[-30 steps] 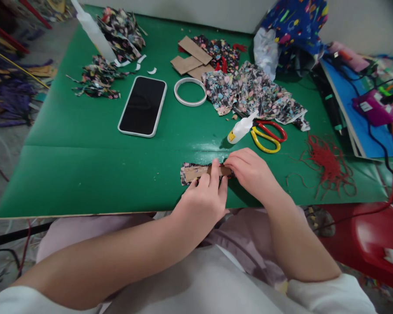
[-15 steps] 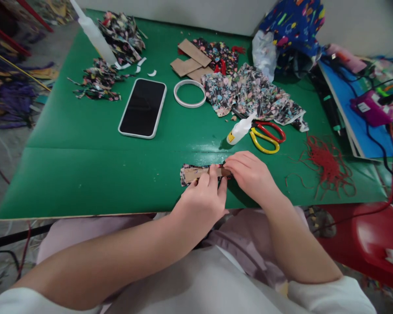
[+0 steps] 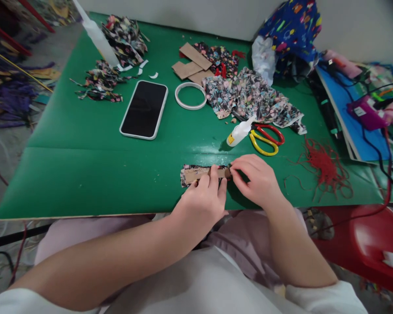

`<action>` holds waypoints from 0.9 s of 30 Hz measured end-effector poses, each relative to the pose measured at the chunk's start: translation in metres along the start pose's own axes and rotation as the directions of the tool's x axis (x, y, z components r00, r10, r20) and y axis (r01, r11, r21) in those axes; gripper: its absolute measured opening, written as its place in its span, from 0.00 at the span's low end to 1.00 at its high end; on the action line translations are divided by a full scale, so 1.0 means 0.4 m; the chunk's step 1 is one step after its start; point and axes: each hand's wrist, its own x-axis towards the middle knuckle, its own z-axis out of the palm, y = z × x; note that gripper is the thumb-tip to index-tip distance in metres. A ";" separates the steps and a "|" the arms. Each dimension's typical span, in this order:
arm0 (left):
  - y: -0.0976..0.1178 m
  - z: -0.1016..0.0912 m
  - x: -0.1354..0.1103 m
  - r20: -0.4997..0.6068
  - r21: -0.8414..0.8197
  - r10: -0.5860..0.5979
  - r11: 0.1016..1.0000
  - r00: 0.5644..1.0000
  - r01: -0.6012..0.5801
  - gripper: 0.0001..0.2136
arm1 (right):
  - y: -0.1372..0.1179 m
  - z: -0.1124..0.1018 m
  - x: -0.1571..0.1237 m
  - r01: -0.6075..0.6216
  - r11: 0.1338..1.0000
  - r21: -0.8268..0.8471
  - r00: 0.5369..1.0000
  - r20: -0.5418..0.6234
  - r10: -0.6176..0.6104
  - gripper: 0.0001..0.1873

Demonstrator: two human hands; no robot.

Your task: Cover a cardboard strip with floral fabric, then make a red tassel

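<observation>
A cardboard strip [image 3: 193, 175] edged with dark floral fabric [image 3: 185, 167] lies flat near the table's front edge. My left hand [image 3: 204, 194] presses on it from the near side, fingers bent over the cardboard and holding it against the table. At the strip's right end, my right hand [image 3: 257, 179] pinches the fabric edge between thumb and forefinger; the fingertips partly hide what is gripped. Just beyond the hands are a small white glue bottle [image 3: 238, 134], lying tilted, and scissors [image 3: 265, 139] with one red and one yellow handle.
A phone [image 3: 144, 109], a tape ring [image 3: 190, 96], cardboard pieces [image 3: 193, 61] and floral fabric [image 3: 249, 93] lie farther back. A tall white bottle [image 3: 100, 41] leans at back left. Red threads [image 3: 325, 168] lie right; a blue folder [image 3: 356, 126] with cables borders that side.
My right hand has shifted slightly right along the strip's end, its thumb and fingers now more spread behind the pinch. The left hand keeps its place on the cardboard.
</observation>
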 end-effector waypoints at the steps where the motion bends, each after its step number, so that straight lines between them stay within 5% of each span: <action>1: 0.000 -0.001 0.001 0.004 0.001 0.001 1.000 1.000 -0.001 0.28 | 0.000 -0.001 0.003 -0.024 1.000 0.011 0.999 -0.029 0.024 0.07; 4: 0.000 -0.002 0.000 0.011 0.002 0.004 1.000 1.000 -0.004 0.28 | -0.005 0.004 0.012 -0.050 0.996 0.070 0.997 -0.051 0.054 0.12; 9: 0.001 0.005 -0.004 -0.015 -0.004 0.007 1.000 1.000 -0.008 0.23 | -0.027 0.032 0.021 -0.060 0.987 0.151 0.995 0.086 0.048 0.21; 27: 0.013 0.020 -0.014 -0.021 0.027 0.040 0.999 0.999 -0.040 0.18 | -0.041 0.074 0.035 -0.056 0.996 0.070 0.996 0.067 0.052 0.15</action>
